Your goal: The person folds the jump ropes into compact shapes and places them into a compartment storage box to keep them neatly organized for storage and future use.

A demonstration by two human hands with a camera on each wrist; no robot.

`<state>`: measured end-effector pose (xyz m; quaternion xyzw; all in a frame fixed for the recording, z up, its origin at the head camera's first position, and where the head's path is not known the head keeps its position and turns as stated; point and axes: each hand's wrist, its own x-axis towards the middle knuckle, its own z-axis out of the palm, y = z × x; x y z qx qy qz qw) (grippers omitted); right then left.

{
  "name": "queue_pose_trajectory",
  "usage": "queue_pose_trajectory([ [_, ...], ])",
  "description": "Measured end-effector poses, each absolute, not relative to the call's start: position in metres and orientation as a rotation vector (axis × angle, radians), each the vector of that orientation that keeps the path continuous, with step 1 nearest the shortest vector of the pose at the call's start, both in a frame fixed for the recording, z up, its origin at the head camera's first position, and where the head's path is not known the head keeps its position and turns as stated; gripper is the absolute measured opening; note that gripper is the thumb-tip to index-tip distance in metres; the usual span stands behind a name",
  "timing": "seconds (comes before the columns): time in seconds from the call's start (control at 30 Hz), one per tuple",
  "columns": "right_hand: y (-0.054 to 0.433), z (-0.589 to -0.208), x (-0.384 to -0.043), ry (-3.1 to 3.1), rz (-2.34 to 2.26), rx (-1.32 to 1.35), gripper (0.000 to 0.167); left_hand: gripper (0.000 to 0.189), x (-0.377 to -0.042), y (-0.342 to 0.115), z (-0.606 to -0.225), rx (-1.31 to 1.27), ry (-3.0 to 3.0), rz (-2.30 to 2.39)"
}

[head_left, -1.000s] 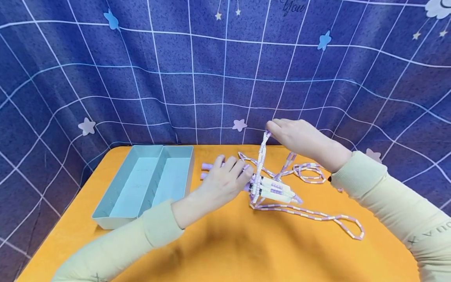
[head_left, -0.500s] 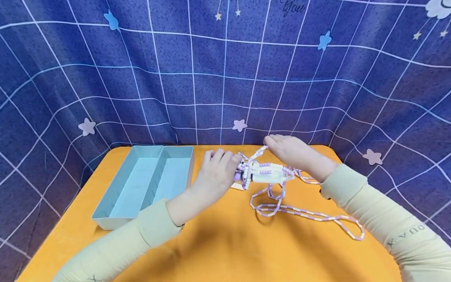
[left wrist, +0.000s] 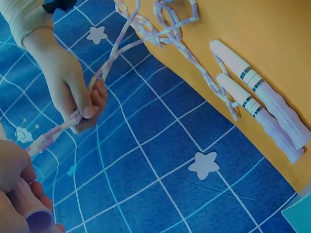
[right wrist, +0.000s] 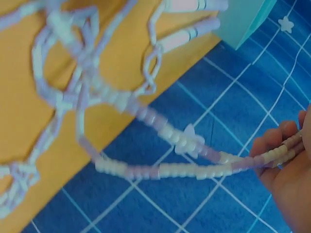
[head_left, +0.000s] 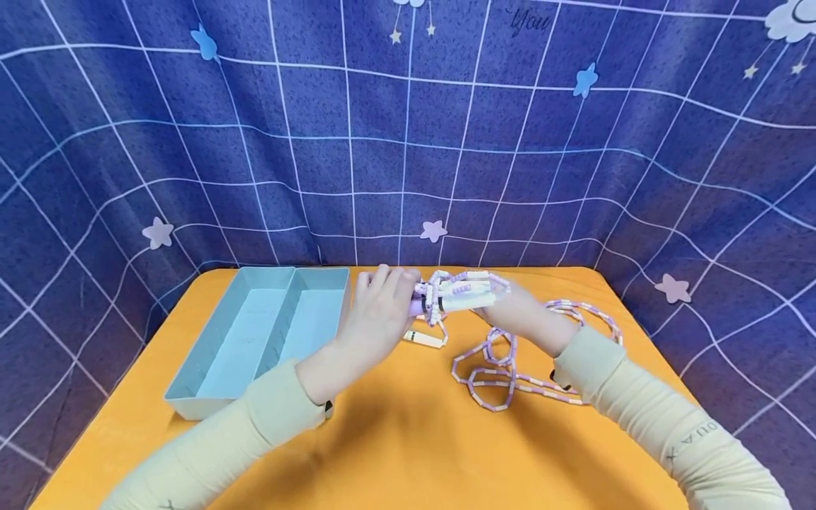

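My left hand point(head_left: 382, 304) grips the purple ends of a jump rope's handles point(head_left: 465, 300), raised over the far part of the table. Beaded cord in purple and white is wound around the handles. In the left wrist view, a hollow handle end point(left wrist: 40, 221) pokes out of the left fist point(left wrist: 14, 167). My right hand point(head_left: 519, 315), partly behind the handles in the head view, pinches the doubled beaded cord point(right wrist: 194, 171) in the right wrist view. Another jump rope's two handles point(left wrist: 250, 80) lie on the table, with their cord beside them.
A light blue two-compartment tray point(head_left: 270, 340) stands at the left of the orange table point(head_left: 395, 439). Loose loops of beaded cord point(head_left: 491, 375) lie on the right half. A blue star-patterned curtain point(head_left: 357, 142) hangs behind.
The right hand has come down and nearer the handles, drawing cord round them. The left hand has lifted the bundle slightly and left, uncovering the other handles on the table.
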<state>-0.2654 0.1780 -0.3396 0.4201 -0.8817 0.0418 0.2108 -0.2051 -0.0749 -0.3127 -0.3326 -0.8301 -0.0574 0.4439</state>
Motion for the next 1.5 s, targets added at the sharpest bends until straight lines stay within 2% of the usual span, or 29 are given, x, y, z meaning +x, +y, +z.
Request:
queue_pose_trajectory([
  [0.07, 0.173, -0.345, -0.266, -2.380, 0.067, 1.170, 0.033, 0.053, -0.206, -0.076, -0.313, -0.804, -2.065, -0.120],
  [0.2, 0.162, -0.351, -0.260, -2.447, 0.256, 1.078, 0.016, 0.054, -0.209, -0.079, -0.311, -0.766, -2.079, -0.102],
  [0.27, 0.158, -0.353, -0.256, -2.504, 0.329, 1.038, 0.012, 0.055, -0.209, -0.080, -0.310, -0.754, -2.084, -0.102],
  [0.6, 0.160, -0.383, -0.248, -2.584, 0.461, 1.076, 0.010, 0.055, -0.216, -0.088, -0.301, -0.655, -2.049, -0.110],
  [1.0, 0.171, -0.413, -0.243, -2.635, 0.402, 1.037, 0.011, 0.037, -0.222, -0.100, -0.297, -0.522, -2.035, 0.011],
  [1.23, 0.175, -0.413, -0.239, -2.632, 0.400, 1.024, 0.013, 0.021, -0.231, -0.110, -0.299, -0.450, -2.010, 0.069],
  [1.5, 0.183, -0.408, -0.235, -2.626, 0.369, 1.018, 0.010, 0.020, -0.240, -0.122, -0.300, -0.363, -2.019, 0.059],
])
